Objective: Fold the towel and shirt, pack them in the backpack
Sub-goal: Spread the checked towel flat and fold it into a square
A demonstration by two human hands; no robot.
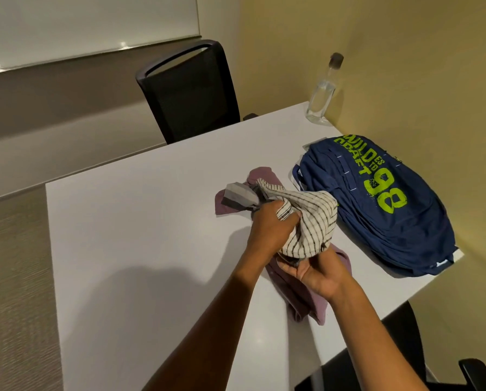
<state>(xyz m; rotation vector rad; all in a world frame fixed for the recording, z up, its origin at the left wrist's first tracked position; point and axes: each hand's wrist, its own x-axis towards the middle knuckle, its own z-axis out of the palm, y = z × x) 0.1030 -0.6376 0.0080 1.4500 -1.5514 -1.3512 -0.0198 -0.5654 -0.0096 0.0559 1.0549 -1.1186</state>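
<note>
A white towel with dark stripes [312, 218] is bunched up above the white table [140, 221]. My left hand [270, 224] grips the bunch from the left, fingers curled into the cloth. My right hand [318, 270] holds its lower end from below, palm up. Under the towel lies a crumpled mauve shirt [301, 294], one end showing beyond the towel and one end near me. A navy backpack [382, 204] with green "98" lettering lies flat on the table to the right, just past the towel. Whether it is zipped I cannot tell.
A clear glass bottle [322, 94] stands at the table's far right corner by the yellow wall. A black mesh chair [188, 91] sits behind the table's far edge. Another black chair [405, 354] is at the lower right, near me.
</note>
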